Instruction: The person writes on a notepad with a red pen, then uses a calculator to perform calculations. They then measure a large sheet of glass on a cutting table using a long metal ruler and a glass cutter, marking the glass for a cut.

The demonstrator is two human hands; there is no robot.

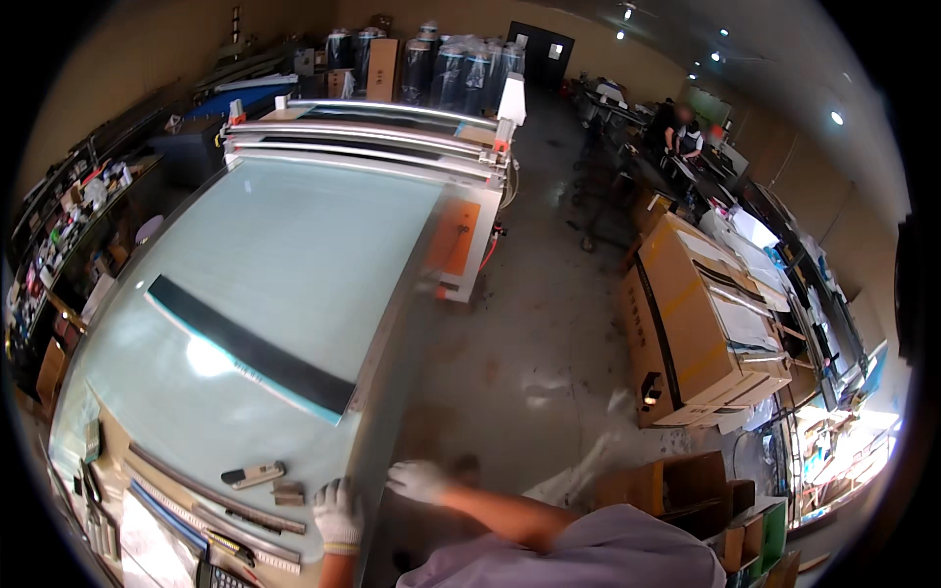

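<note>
My left hand (337,514), in a white knitted glove, rests at the right edge of a pale glass-like table top (294,230) with its fingers stretched out. My right hand (419,482), gloved the same way, is just beyond that edge, fingers loosely extended toward the table; I see nothing in it. A utility knife (253,475) and a small grey block (287,493) lie left of my left hand. Farther up the table, a long dark strip (250,345) with a light blue edge lies at a slant.
Rulers (250,552), a yellow-and-black cutter (230,547) and a calculator (227,578) lie at the near left. A roller machine (372,137) spans the table's far end. Big cardboard boxes (676,323) stand right, across the grey floor (529,323). Two people (683,137) work far right.
</note>
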